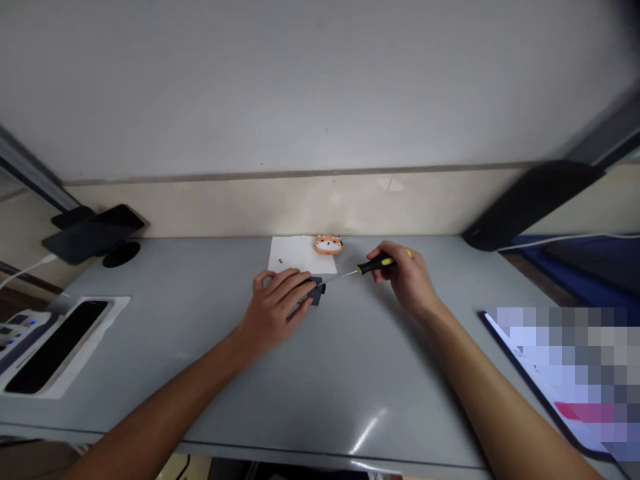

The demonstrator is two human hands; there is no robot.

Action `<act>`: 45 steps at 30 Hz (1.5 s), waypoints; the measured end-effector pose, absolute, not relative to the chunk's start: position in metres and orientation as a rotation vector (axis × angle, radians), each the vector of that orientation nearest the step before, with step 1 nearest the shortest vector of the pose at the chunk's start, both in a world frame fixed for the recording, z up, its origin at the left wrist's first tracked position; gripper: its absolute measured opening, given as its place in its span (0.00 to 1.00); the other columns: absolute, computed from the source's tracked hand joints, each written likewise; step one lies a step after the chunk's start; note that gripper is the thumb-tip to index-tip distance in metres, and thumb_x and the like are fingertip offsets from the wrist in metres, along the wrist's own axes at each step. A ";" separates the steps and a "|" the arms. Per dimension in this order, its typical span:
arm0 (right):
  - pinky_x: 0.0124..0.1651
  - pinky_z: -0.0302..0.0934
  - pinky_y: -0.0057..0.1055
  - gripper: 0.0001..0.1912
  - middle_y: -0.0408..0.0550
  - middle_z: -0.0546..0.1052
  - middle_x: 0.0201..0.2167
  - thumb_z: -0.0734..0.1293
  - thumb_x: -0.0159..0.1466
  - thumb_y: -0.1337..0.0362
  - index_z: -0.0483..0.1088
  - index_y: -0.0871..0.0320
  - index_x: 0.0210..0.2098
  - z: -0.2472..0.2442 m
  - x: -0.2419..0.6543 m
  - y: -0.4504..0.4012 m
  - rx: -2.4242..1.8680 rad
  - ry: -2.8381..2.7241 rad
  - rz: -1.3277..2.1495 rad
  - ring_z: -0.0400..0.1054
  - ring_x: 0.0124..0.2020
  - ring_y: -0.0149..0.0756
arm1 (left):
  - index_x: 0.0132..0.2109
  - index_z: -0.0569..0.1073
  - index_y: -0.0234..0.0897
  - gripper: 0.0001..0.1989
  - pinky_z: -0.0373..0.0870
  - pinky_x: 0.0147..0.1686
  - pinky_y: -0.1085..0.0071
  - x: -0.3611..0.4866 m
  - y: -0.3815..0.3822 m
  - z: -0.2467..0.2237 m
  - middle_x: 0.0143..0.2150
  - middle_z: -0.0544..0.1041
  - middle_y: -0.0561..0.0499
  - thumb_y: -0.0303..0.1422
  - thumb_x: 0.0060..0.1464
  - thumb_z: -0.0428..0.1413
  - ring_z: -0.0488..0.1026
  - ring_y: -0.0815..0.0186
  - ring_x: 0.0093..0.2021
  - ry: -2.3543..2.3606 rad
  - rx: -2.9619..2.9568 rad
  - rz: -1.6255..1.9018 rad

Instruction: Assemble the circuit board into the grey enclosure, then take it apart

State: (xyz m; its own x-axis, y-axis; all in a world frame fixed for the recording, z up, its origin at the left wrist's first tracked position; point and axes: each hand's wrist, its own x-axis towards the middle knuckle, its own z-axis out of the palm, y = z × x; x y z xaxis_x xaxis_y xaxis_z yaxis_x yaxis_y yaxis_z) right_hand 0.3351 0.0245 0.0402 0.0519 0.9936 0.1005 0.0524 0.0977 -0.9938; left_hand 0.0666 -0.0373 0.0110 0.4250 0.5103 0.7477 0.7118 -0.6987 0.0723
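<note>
While the left hand [280, 300] clasps a small dark-grey angular block [316, 297], I have the right hand [409, 275] wrapped around a black-and-yellow screwdriver [371, 265] angled toward it.

Over my remote view I make out a black screwdriver [376, 265] with yellow accents and silvery shaft [346, 274], a dark grey block [316, 298], plain white paper [294, 251], an orange-and-white animal-faced item [328, 246], and a blue-grey table [310, 393].
</note>
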 end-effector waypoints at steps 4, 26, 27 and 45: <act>0.28 0.53 0.32 0.16 0.44 0.69 0.15 0.62 0.67 0.57 0.76 0.58 0.29 0.041 0.335 0.024 -1.185 -1.255 1.075 0.61 0.21 0.33 | 0.56 0.74 0.41 0.14 0.59 0.55 0.58 0.067 -0.038 0.013 0.55 0.82 0.50 0.28 0.65 0.59 0.78 0.61 0.55 -1.047 -2.412 -1.133; 0.29 0.54 0.32 0.18 0.44 0.69 0.15 0.62 0.68 0.54 0.76 0.57 0.29 0.047 0.330 0.019 -1.202 -1.322 1.047 0.61 0.22 0.33 | 0.55 0.75 0.43 0.13 0.59 0.54 0.58 0.061 -0.038 0.016 0.53 0.82 0.50 0.27 0.65 0.57 0.77 0.61 0.52 -1.055 -2.448 -1.052; 0.29 0.54 0.32 0.18 0.44 0.69 0.15 0.62 0.68 0.54 0.76 0.57 0.28 0.047 0.330 0.019 -1.203 -1.320 1.045 0.61 0.22 0.34 | 0.55 0.75 0.43 0.13 0.59 0.54 0.58 0.061 -0.038 0.015 0.53 0.82 0.50 0.27 0.65 0.57 0.77 0.61 0.52 -1.048 -2.450 -1.052; 0.51 0.63 0.36 0.21 0.50 0.81 0.45 0.62 0.70 0.46 0.74 0.53 0.52 0.014 0.271 0.014 -1.133 -1.613 0.984 0.73 0.45 0.41 | 0.61 0.73 0.45 0.19 0.62 0.57 0.57 0.015 -0.018 0.030 0.57 0.79 0.47 0.29 0.65 0.55 0.76 0.58 0.55 -1.182 -2.434 -1.060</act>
State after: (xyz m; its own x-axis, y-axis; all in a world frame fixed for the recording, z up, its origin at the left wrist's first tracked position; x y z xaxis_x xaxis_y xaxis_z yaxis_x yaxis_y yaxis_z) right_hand 0.2710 0.0136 0.0144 -0.1706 0.9593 0.2251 0.2386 0.2619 -0.9351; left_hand 0.0148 -0.0176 0.0299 0.4113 0.5864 0.6978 0.7570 -0.6462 0.0969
